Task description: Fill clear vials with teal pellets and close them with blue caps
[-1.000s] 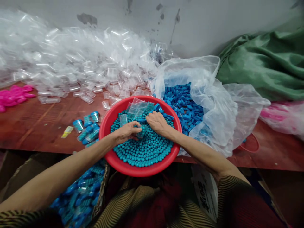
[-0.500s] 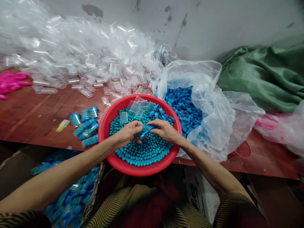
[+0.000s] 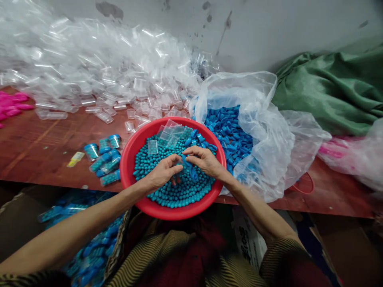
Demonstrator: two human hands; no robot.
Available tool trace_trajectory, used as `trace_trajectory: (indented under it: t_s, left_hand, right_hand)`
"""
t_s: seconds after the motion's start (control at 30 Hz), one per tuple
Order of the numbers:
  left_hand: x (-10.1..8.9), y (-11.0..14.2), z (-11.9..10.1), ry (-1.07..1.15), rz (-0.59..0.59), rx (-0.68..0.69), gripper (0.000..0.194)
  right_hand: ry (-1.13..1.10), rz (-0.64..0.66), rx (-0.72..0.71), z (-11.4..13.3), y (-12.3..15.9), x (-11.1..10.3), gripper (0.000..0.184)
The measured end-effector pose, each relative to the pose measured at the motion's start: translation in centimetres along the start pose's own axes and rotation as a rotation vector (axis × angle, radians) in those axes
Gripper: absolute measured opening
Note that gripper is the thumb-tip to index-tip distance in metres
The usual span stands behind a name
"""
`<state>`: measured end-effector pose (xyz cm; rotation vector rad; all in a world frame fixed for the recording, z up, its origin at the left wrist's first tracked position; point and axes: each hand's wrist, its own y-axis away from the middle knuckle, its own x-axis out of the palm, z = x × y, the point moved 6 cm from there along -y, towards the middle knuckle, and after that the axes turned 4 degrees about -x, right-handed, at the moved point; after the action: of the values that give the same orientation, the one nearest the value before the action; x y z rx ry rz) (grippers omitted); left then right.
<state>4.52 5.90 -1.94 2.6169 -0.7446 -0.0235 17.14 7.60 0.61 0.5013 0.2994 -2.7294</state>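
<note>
Over a red basin (image 3: 127,159) of turquoise beads (image 3: 179,196), both hands meet. My left hand (image 3: 164,172) is closed round a small clear plastic container, mostly hidden by the fingers. Thumb and fingers of my right hand (image 3: 205,161) pinch a blue cap (image 3: 194,174) with a loop, held against the container's mouth; it is somewhat blurred. Lying on the beads behind the hands are several empty clear containers (image 3: 152,146) and more blue caps (image 3: 196,137).
Filled containers (image 3: 103,162) lie left of the basin, with a yellow-white tag (image 3: 76,159). Behind spreads a heap of clear containers (image 3: 104,71). A plastic bag (image 3: 269,131) of blue caps stands right. Below left is a box of filled containers (image 3: 92,243). Green cloth (image 3: 323,91) lies far right.
The blue cap has tilted in my right hand, its loop now pointing down towards me. The hands stay together over the basin. The whole view has shifted slightly.
</note>
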Motion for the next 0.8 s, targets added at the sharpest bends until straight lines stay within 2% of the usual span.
trace_trajectory:
  t_s: [0.1, 0.2, 0.33, 0.43, 0.6, 0.7, 0.8]
  left_hand:
    - [0.0, 0.2, 0.4, 0.03, -0.09, -0.012, 0.025]
    - [0.1, 0.2, 0.5, 0.052, -0.098, -0.015, 0.026]
    - [0.2, 0.1, 0.4, 0.061, -0.074, 0.006, 0.028]
    - [0.2, 0.2, 0.2, 0.051, -0.095, 0.031, 0.03]
    - [0.5, 0.7, 0.3, 0.064, -0.128, 0.037, 0.05]
    - [0.8, 0.9, 0.3, 0.051, -0.101, 0.024, 0.059]
    - [0.8, 1.2, 0.1, 0.042, -0.108, 0.026, 0.058]
  right_hand:
    - [0.188, -0.08, -0.043, 0.7, 0.8, 0.5, 0.027]
    - [0.265, -0.003, -0.03, 1.0, 1.6, 1.2, 0.037]
    - [0.123, 0.064, 0.102, 0.3, 2.1, 1.1, 0.04]
    - [0.076, 0.019, 0.124, -0.2, 2.2, 1.0, 0.034]
    - [-0.01, -0.05, 0.146, -0.9, 2.7, 1.5, 0.031]
    - [0.046, -0.077, 0.131, -0.4, 3.0, 1.4, 0.03]
    - [0.156, -0.051, 0.087, 0.7, 3.1, 1.2, 0.03]
